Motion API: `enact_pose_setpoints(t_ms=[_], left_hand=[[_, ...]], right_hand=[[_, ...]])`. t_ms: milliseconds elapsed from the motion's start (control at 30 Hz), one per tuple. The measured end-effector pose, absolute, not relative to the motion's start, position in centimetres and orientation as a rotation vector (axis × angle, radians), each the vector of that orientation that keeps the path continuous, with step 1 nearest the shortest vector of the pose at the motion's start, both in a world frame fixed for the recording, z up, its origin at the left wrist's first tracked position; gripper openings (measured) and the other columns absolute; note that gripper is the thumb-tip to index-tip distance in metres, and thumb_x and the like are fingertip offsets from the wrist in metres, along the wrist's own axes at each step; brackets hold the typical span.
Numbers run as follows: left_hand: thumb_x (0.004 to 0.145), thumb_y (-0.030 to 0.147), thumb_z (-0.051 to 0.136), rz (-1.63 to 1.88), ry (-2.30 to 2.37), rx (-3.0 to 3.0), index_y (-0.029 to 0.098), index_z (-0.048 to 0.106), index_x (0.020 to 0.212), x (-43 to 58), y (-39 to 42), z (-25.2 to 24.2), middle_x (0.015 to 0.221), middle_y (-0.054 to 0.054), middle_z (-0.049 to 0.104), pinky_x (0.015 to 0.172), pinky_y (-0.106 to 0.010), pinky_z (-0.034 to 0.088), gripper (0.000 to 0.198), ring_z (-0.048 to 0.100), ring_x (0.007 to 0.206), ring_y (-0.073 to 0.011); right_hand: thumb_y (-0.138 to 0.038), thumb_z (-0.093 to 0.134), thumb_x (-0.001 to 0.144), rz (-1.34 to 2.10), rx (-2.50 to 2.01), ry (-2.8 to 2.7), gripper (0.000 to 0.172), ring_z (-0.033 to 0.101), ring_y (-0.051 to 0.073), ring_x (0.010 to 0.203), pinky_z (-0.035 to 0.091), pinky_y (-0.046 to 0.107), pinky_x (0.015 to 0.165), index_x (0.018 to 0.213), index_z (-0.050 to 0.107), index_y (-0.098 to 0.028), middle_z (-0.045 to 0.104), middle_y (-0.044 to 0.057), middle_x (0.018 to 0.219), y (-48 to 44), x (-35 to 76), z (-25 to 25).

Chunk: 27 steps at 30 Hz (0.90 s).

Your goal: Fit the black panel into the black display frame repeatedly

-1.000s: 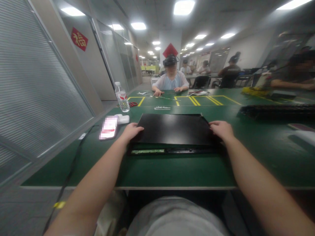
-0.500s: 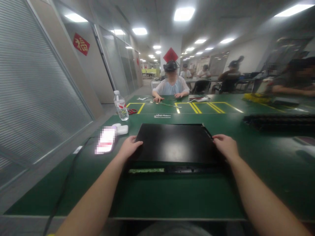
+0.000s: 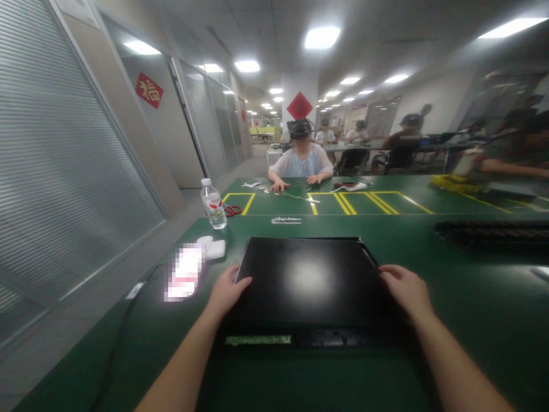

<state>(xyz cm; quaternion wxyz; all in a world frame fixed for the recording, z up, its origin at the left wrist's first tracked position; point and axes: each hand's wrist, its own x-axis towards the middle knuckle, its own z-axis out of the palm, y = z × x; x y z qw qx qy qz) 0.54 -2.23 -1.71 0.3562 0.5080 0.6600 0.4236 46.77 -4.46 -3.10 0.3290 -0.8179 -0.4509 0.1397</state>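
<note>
A flat black panel lies on the green table in front of me, over a dark chassis whose green circuit strip shows along the near edge. My left hand grips the panel's left edge, thumb on top. At the right edge my right hand holds the panel in the same way, fingers curled over it.
A lit phone and a white case lie left of the panel, a water bottle and red scissors beyond. A black cable runs off the left edge. A black keyboard-like unit lies right. A person sits opposite; others work behind.
The view has tilted up, so the panel and both hands sit lower in the frame. The hands keep their grip on the panel's two side edges.
</note>
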Motion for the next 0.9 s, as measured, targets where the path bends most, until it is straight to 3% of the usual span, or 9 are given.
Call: enact_pose_setpoints(t_ms=[500, 767, 900], left_hand=[[0.070, 0.028, 0.080, 1.033, 1.731, 1.353, 0.018, 0.071, 0.104, 0.5, -1.5, -1.5, 0.099, -0.013, 0.085, 0.086, -0.042, 0.062, 0.037, 0.081, 0.098, -0.0361], [0.063, 0.032, 0.088, 1.016, 1.796, 1.405, 0.017, 0.076, 0.101, 1.0, -0.8, -0.6, 0.093, -0.011, 0.083, 0.078, -0.039, 0.060, 0.043, 0.079, 0.095, -0.0357], [0.067, 0.030, 0.085, 1.000, 1.821, 1.424, 0.018, 0.077, 0.095, 1.2, -1.0, -0.1, 0.094, -0.010, 0.082, 0.080, -0.036, 0.059, 0.032, 0.078, 0.100, -0.0342]], right_hand=[[-0.032, 0.064, 0.077, 0.316, -2.115, -1.180, 0.022, 0.072, 0.027, 0.084, 0.051, 0.037, 0.075, 0.086, 0.084, -0.027, 0.080, 0.007, 0.085, -4.1, 46.6, -1.7], [-0.029, 0.063, 0.080, 0.370, -2.105, -1.167, 0.024, 0.067, 0.020, 0.060, 0.055, 0.034, 0.066, 0.090, 0.084, -0.023, 0.081, 0.007, 0.083, -3.3, 47.0, -1.4], [-0.029, 0.067, 0.079, 0.327, -2.100, -1.223, 0.024, 0.072, 0.023, 0.070, 0.057, 0.036, 0.073, 0.094, 0.084, -0.022, 0.081, 0.009, 0.084, -2.5, 47.2, -1.5]])
